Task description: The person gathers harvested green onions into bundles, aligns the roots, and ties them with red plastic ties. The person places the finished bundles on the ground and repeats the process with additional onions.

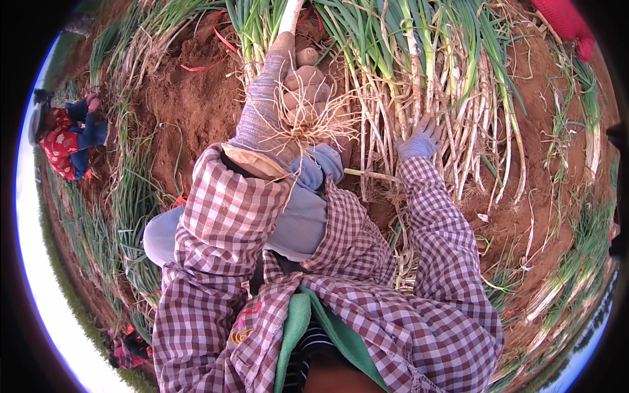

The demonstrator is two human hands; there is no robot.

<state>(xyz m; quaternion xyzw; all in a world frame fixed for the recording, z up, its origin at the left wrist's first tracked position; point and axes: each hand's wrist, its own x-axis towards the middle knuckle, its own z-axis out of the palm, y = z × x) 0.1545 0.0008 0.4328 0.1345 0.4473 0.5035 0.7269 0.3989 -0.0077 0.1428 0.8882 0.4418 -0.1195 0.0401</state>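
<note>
My left hand (307, 91), in a dirt-stained knitted glove, is closed around a green onion. The onion's white stalk (292, 17) comes out beyond the thumb, and its splayed pale roots (307, 127) hang over the glove on the side towards me. To the right, my right hand (421, 140), in a bluish glove, touches the lower stalks of a wide pile of green onions (464, 113). Its fingertips lie among the stalks, so whether they grip one is not clear. The pile's roots point towards me and its green leaves away.
Red ties (206, 68) lie on the brown soil (196, 108) at left. More green onions (135, 221) lie in rows on both sides. A crouching person (69, 135) is at far left, another person (128, 350) at lower left. A red mesh bag (562, 22) is at upper right.
</note>
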